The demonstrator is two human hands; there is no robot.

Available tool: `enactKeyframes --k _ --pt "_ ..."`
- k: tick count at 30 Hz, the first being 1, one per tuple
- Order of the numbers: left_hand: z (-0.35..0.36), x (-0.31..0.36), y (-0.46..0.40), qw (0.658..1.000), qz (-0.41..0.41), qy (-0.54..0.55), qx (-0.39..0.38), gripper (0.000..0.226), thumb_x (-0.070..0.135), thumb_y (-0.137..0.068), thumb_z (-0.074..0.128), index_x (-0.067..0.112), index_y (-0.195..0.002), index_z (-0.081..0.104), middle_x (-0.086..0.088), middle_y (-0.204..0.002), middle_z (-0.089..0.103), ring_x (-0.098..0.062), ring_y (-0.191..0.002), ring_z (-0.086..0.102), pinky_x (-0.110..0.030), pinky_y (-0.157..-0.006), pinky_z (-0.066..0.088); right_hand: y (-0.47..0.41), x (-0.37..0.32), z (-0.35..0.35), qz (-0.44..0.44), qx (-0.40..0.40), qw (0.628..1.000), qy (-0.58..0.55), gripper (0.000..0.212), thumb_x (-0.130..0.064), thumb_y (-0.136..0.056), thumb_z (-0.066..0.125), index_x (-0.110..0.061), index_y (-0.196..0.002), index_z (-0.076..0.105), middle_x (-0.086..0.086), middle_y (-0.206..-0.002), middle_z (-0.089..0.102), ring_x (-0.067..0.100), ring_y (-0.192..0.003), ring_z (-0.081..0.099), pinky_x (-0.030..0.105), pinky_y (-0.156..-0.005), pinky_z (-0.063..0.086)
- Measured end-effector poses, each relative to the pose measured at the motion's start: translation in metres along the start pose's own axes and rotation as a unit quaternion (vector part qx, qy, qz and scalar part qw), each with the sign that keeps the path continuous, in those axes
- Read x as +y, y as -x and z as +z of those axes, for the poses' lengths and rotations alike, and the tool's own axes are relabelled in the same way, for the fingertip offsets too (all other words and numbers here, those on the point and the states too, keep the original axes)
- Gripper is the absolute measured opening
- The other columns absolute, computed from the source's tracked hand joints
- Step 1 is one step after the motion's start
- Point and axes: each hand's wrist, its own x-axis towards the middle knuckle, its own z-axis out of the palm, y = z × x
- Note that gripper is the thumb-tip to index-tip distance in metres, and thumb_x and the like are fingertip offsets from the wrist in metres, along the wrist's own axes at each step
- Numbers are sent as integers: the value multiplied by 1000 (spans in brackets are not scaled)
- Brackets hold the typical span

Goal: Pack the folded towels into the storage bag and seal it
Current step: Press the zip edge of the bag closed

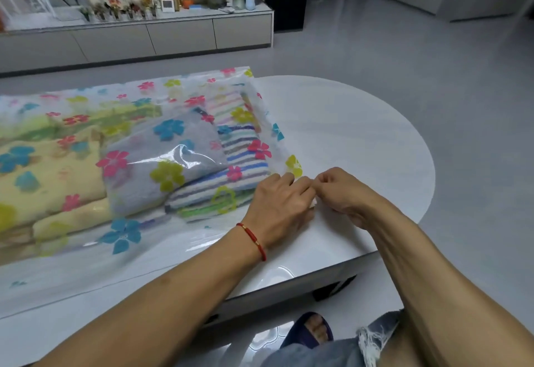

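The flower-printed storage bag [121, 124] lies flat on the white bench [361, 135], folded towels [161, 161] inside. Left hand [277, 205] and right hand [344, 190] pinch its near-right edge with curled fingers.

Towels [161, 161] inside storage bag [86, 98] on table [361, 135].

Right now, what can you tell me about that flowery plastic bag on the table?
The storage bag is clear, glossy plastic printed with pink, blue and yellow-green flowers. It lies flat across the white table, bulging over folded towels inside: a grey one, a striped one and a yellow one. Its right-hand edge lies by the table's rounded end, where the left hand and right hand meet and pinch it, fingers curled. Whether that edge is sealed cannot be seen.
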Motion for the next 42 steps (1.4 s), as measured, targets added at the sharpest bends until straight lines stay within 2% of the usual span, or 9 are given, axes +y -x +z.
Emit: enactKeyframes --k 3,7,11,15,21,27,30,36,42 --pt "1 -3 11 1000 1 4 10 22 19 -74 77 9 -65 61 -7 -63 57 -26 -53 51 -32 -46 36 -4 6 0 -15 12 1000 -1 41 -36 -95 64 -20 -67 40 -7 -54 25 19 -56 22 31 -54 18" --pt "-1 -3 17 999 -25 6 19 28 26 -78 78 10 -66 59 -7 -64 55 -26 -54 51 -33 -47 35 3 0 1 -9 20 999 31 43 -38 -93 63 -17 -63 40 -6 -51 27 21 -57 23 31 -55 19" --pt "-2 5 20 997 -73 1 27 14 23 -81 72 10 -84 70 -6 -68 60 -26 -59 55 -34 -50 41 18 -3 1 26 -47 999 8 40 -49 -89 60 -19 -63 60 -7 -54 47 14 -47 35 23 -45 25" --pt "-5 10 25 994 -107 9 34 13 22 -85 68 11 -82 72 -4 -69 62 -25 -59 55 -35 -51 43 24 0 -1 -46 -89 993 -55 42 -31 -101 55 -24 -60 54 -10 -54 43 8 -44 31 21 -43 21" --pt "-17 -4 13 1000 15 1 26 24 18 -79 69 9 -59 59 -7 -62 54 -26 -56 50 -33 -49 38 31 8 -5 -64 -107 986 -110 51 -26 -102 58 -26 -53 44 -9 -56 36 9 -46 30 18 -41 22" --pt "-27 -15 27 999 30 11 9 26 19 -83 66 10 -59 60 -6 -61 54 -25 -56 48 -33 -50 35 35 5 -5 -76 -93 986 -119 53 -25 -99 63 -28 -54 35 -6 -58 27 13 -49 26 25 -48 16" --pt "-26 -20 41 1000 -4 15 12 23 20 -88 61 9 -67 63 -7 -67 57 -26 -59 50 -35 -49 37 38 1 -4 -62 -80 989 -108 53 -28 -98 64 -26 -50 41 -5 -58 31 13 -50 28 30 -54 16" --pt "-25 -11 41 998 -56 26 7 30 37 -95 58 11 -87 72 -5 -80 64 -26 -69 56 -39 -55 45 41 -10 13 4 -55 990 -131 33 -39 -80 68 -22 -53 63 -1 -59 49 13 -46 39 25 -45 25" --pt "-33 -9 41 997 -60 40 6 25 21 -93 61 7 -75 70 -9 -74 60 -28 -68 54 -39 -53 41 46 -7 13 -14 -38 989 -140 42 -21 -87 62 -23 -48 49 -8 -51 28 13 -45 23 22 -40 20"
